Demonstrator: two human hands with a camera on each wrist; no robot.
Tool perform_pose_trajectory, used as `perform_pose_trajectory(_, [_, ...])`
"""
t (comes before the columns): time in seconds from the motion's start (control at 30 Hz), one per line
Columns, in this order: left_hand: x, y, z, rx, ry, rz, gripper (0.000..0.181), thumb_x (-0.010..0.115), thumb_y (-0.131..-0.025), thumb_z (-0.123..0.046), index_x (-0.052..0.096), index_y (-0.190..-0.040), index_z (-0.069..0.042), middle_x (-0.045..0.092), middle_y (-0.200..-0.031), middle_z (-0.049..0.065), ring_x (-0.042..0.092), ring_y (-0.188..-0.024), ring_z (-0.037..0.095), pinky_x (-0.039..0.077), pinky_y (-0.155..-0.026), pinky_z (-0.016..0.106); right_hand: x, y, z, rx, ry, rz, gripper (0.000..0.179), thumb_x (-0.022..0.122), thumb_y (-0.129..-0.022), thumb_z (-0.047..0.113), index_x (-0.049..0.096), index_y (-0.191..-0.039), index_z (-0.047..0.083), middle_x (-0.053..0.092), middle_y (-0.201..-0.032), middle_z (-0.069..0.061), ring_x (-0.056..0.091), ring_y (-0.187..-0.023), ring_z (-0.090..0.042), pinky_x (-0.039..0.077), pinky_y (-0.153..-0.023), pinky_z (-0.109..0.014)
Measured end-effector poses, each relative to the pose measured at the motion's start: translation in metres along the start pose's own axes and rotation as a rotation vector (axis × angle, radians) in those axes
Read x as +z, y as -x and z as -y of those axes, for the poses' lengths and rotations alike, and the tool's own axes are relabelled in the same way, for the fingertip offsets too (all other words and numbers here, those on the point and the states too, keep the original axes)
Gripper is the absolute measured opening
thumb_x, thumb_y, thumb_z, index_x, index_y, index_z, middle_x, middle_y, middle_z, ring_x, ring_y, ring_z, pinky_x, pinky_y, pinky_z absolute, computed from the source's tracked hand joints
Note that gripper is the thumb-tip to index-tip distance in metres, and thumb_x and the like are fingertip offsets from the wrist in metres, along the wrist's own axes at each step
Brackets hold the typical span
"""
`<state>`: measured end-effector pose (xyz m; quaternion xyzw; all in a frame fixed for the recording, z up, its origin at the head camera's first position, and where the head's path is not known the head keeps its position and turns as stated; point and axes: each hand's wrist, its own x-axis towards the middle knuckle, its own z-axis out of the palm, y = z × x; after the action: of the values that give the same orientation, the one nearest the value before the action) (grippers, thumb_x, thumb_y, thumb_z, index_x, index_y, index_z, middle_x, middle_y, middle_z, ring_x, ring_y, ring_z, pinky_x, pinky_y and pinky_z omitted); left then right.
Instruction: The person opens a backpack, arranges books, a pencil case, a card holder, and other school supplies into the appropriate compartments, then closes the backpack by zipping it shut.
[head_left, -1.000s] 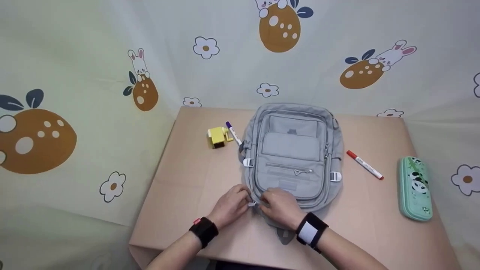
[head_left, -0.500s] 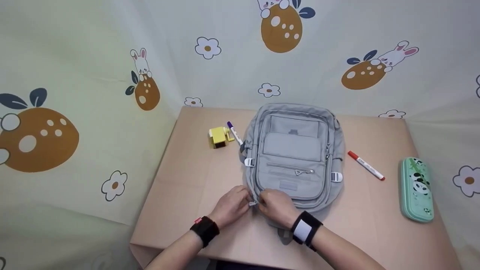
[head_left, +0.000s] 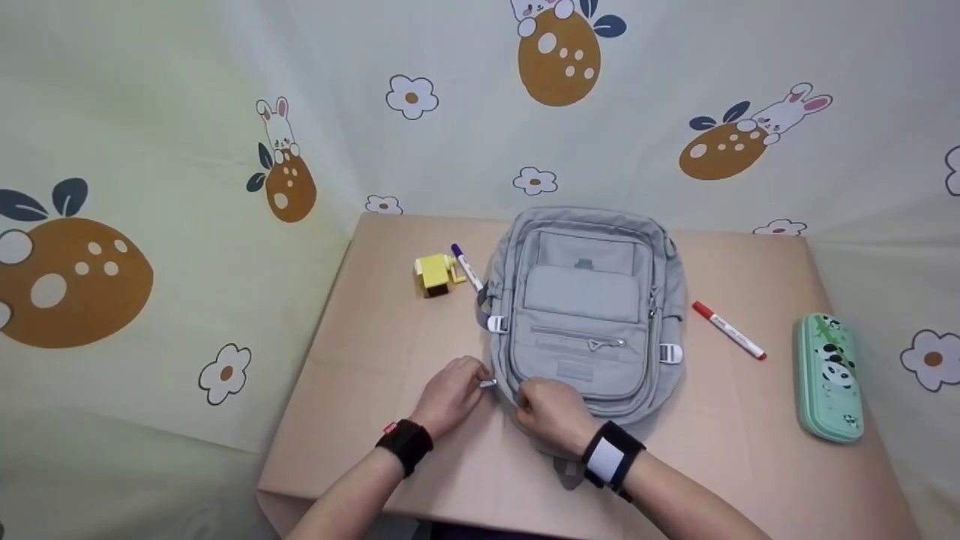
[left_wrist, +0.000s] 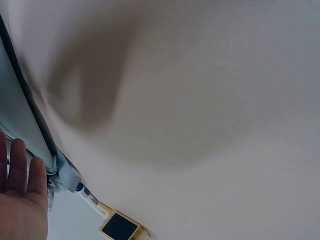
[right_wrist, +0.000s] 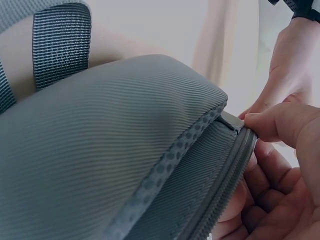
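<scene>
A grey backpack (head_left: pixel 583 289) lies front side up on the table, its bottom edge toward me in the head view. At its lower left edge my left hand (head_left: pixel 450 394) pinches a metal zipper pull (head_left: pixel 488 383). My right hand (head_left: pixel 555 416) grips the bag's lower left corner. In the right wrist view its thumb and curled fingers pinch the fabric at the end of the zipper track (right_wrist: pixel 227 185), with the left hand (right_wrist: pixel 287 70) just beyond. Only several fingers and part of the palm of the left hand (left_wrist: pixel 22 205) show in the left wrist view.
Behind the left hand stand a yellow pencil sharpener (head_left: pixel 433 271) with a crank and a purple-capped marker (head_left: pixel 468 268) against the bag. Right of the bag lie a red-capped marker (head_left: pixel 729 331) and a green panda pencil case (head_left: pixel 831 379). Printed curtains surround the table (head_left: pixel 375 360).
My left hand has drawn the zipper pull away from the corner, up along the bag's left side. The right hand keeps its grip at the corner, almost still.
</scene>
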<state>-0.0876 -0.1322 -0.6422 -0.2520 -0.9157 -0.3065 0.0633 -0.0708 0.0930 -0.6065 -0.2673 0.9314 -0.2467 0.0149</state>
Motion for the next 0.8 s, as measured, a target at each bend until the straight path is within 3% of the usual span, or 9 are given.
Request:
perform_pose_trajectory(0.23, [0.001,0.0,-0.001,-0.018,0.023,0.004,0.01,0.065,-0.096,-0.004,0.061,-0.103,-0.01,0.067,-0.107,0.002,0.063,-0.1,0.018,0.053,-0.084,0.034,-0.001,-0.002,-0.001,0.02,-0.023,0.053,0.01,0.074,-0.079,0.015,0.067,-0.073,0.018,0.057,-0.067,0.009,0.054,-0.057,-0.012,0.046,-0.052,-0.03])
perform_pose_trajectory(0.43, [0.001,0.0,-0.001,-0.036,0.019,0.009,0.01,0.064,-0.096,-0.006,0.062,-0.104,-0.012,0.067,-0.11,0.003,0.063,-0.102,0.018,0.053,-0.086,0.035,-0.009,-0.013,0.004,0.068,-0.024,0.12,0.014,0.075,-0.085,0.025,0.067,-0.076,0.017,0.056,-0.067,0.008,0.052,-0.056,-0.011,0.045,-0.051,-0.03])
perform_pose_trajectory(0.8, [0.002,0.0,-0.002,-0.028,0.018,0.019,0.014,0.066,-0.094,-0.005,0.059,-0.102,-0.013,0.068,-0.116,0.002,0.063,-0.105,0.017,0.054,-0.084,0.035,-0.006,-0.041,0.014,0.111,0.059,0.132,0.034,0.074,-0.084,0.026,0.049,-0.062,0.019,0.05,-0.059,0.004,0.05,-0.051,-0.017,0.042,-0.046,-0.036])
